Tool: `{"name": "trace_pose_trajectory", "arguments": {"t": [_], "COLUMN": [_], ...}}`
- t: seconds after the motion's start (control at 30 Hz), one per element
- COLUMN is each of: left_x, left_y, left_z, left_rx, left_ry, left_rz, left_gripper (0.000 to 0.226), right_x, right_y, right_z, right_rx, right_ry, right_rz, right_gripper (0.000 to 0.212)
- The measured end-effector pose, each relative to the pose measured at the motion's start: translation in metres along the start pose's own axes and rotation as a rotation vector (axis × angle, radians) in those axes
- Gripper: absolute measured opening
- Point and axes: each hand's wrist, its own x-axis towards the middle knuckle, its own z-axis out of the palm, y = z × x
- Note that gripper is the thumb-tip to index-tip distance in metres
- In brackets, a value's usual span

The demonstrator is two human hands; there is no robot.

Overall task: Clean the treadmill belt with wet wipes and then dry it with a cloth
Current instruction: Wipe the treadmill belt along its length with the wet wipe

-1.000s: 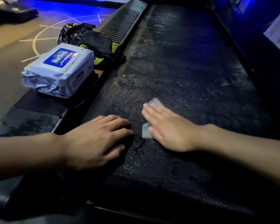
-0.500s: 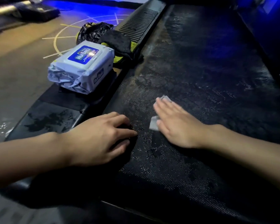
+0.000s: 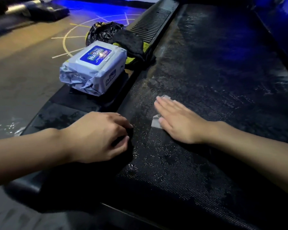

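The black treadmill belt (image 3: pixel 214 80) runs away from me, streaked with wet patches. My right hand (image 3: pixel 176 120) lies flat on it, fingers together, pressing a small grey-white wet wipe (image 3: pixel 155 122) whose edges show beyond the fingertips and by the thumb. My left hand (image 3: pixel 98 136) rests at the belt's left edge with fingers curled, holding nothing that I can see. A white and blue wet-wipe pack (image 3: pixel 95 67) sits on the left side rail (image 3: pixel 60 113). Behind it lies a dark cloth with yellow-green edges (image 3: pixel 131 45).
A crumpled black plastic bag (image 3: pixel 103 31) lies beside the cloth. The ribbed black rail section (image 3: pixel 151 24) continues further up. The floor on the left (image 3: pixel 23 72) has yellow painted lines. A dark raised edge (image 3: pixel 276 30) borders the belt on the right.
My right hand with the wipe has slid slightly left and forward on the belt. My left hand's fingers have curled in more. The view has shifted.
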Motion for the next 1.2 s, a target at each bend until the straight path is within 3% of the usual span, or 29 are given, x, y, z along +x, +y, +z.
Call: {"name": "trace_pose_trajectory", "arguments": {"t": [0.17,0.3,0.43,0.57,0.7,0.83,0.97,1.1,1.2], "left_x": [-0.01,-0.015,-0.017,-0.024,-0.032,-0.034,-0.035,-0.032,-0.028], "left_y": [0.0,-0.001,-0.003,-0.005,-0.006,-0.005,-0.005,-0.004,0.001], "left_z": [0.003,0.004,-0.001,-0.001,-0.001,-0.001,0.0,-0.002,-0.003], "left_rx": [-0.005,0.005,0.028,0.086,0.077,0.072,0.078,0.104,0.157], "left_ry": [-0.001,0.029,0.038,0.054,0.045,0.068,0.068,0.089,0.112], "left_rz": [0.037,0.089,0.115,0.134,0.122,0.156,0.153,0.172,0.208], "left_gripper": [0.042,0.042,0.042,0.043,0.046,0.045,0.046,0.045,0.039], "right_x": [0.003,0.023,0.02,0.044,0.035,0.044,0.023,0.021,0.0], "right_y": [-0.023,-0.021,-0.044,-0.043,-0.071,-0.063,-0.079,-0.068,-0.082], "right_z": [0.009,0.001,0.009,0.002,0.015,0.006,0.013,0.009,0.02], "right_rx": [-0.018,-0.001,-0.038,0.005,-0.025,-0.032,-0.038,-0.038,-0.006], "right_ry": [0.002,0.028,0.012,0.053,0.044,0.073,0.024,0.036,0.029], "right_rz": [-0.217,-0.044,-0.264,-0.071,-0.296,-0.146,-0.379,-0.243,-0.378], "right_gripper": [0.061,0.061,0.061,0.061,0.06,0.061,0.06,0.062,0.065]}}
